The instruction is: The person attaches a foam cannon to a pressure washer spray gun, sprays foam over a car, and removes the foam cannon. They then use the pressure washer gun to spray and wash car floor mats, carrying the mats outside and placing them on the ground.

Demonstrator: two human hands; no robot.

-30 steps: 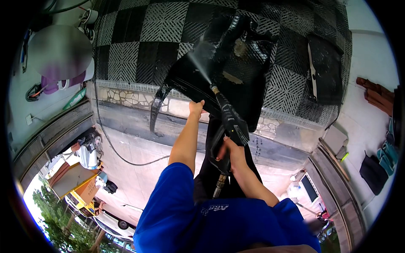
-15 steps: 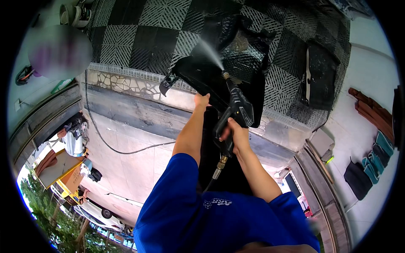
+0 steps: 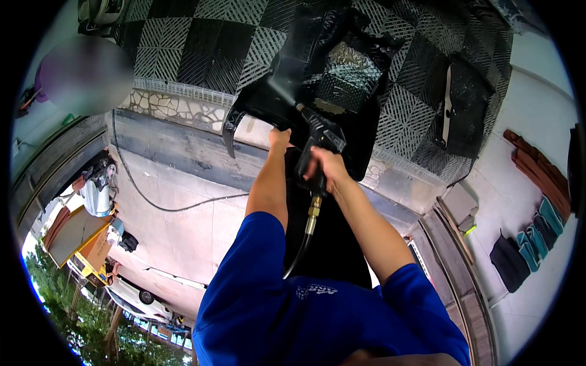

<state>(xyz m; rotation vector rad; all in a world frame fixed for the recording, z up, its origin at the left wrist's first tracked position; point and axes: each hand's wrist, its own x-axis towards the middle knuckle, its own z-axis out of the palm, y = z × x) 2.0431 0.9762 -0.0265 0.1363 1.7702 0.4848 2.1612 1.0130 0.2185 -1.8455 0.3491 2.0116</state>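
My right hand (image 3: 328, 167) is wrapped round the grip of a black pressure washer gun (image 3: 325, 133). A fan of water leaves its nozzle toward the upper left, over a wet black moulded car floor mat (image 3: 351, 85). My left hand (image 3: 280, 138) is closed on the mat's near edge, left of the gun. A curved strip of the mat (image 3: 229, 133) juts out at the left. From the brass fitting under the gun, a black hose (image 3: 300, 255) runs down toward my body.
Black and grey grating tiles (image 3: 160, 46) cover the raised floor. Another black mat (image 3: 469, 110) lies on them at the right. A stone-patterned ledge (image 3: 174, 108) borders the tiles. Cloths (image 3: 531, 247) hang on the right wall, and a hose (image 3: 165, 208) trails at left.
The gun and my right hand have shifted left and up, and the spray has moved left with them. My left hand and the mat's edge have also moved slightly left, tilting the mat.
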